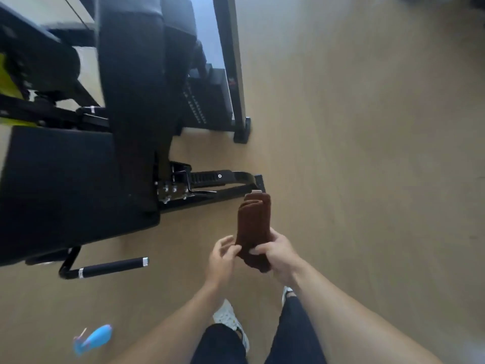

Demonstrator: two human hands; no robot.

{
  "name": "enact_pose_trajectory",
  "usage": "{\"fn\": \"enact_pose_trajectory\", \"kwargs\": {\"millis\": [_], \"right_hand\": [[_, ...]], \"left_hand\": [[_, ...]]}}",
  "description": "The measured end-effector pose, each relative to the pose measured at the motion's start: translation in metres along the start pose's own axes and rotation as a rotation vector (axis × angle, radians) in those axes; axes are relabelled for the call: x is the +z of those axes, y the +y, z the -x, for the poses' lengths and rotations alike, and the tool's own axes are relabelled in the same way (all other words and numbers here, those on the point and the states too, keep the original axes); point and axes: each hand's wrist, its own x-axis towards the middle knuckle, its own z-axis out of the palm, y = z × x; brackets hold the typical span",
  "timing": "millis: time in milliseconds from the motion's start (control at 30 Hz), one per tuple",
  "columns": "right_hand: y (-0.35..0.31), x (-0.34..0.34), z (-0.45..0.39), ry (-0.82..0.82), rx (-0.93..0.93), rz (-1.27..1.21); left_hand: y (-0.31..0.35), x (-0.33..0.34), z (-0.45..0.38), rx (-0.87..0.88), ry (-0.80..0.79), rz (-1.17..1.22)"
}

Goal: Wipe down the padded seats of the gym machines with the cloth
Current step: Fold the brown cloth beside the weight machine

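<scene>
A folded brown cloth (254,224) stands upright in front of me, over the wooden floor. My right hand (275,254) grips its lower end, thumb across the front. My left hand (221,258) is at the cloth's left edge, its fingers loosely curled and touching the fabric. To the left is a black gym machine with a flat padded seat (60,185) and a tall black back pad (133,101). Both hands are to the right of the seat, apart from it.
A black handle bar (110,267) sticks out below the seat. The machine's frame rail (223,179) runs along the floor toward the cloth. A weight stack (207,98) stands behind. A blue spray bottle (91,340) lies on the floor at lower left. My white shoes (231,319) show below.
</scene>
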Motion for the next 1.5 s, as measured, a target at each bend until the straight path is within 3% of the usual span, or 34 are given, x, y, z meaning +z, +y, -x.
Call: {"fn": "enact_pose_trajectory", "kwargs": {"millis": [67, 167, 300, 600, 767, 967, 1100, 1233, 1500], "right_hand": [[-0.002, 0.024, 0.024, -0.012, -0.117, 0.171], [-0.009, 0.071, 0.061, -0.056, -0.234, 0.275], [-0.023, 0.132, 0.106, -0.190, -0.263, 0.340], [-0.022, 0.252, 0.148, -0.280, -0.290, 0.345], [-0.021, 0.291, 0.150, -0.271, -0.294, 0.339], [-0.047, 0.316, 0.134, -0.178, -0.271, 0.303], [-0.074, 0.327, 0.106, -0.105, -0.238, 0.237], [-0.103, 0.343, 0.083, -0.124, -0.264, 0.246], [-0.155, 0.363, 0.045, -0.117, -0.291, 0.307]], "left_hand": [[0.014, -0.013, 0.025, 0.163, 0.126, 0.091], [0.031, -0.039, 0.064, 0.278, 0.063, 0.098], [0.032, -0.102, 0.088, 0.262, 0.159, 0.208], [0.008, -0.219, 0.128, 0.369, 0.323, 0.381], [-0.003, -0.255, 0.129, 0.330, 0.291, 0.517], [0.012, -0.286, 0.117, 0.310, 0.382, 0.667], [0.026, -0.307, 0.099, 0.284, 0.436, 0.666], [0.049, -0.323, 0.084, 0.274, 0.437, 0.692], [0.088, -0.363, 0.051, 0.182, 0.601, 0.614]]}}
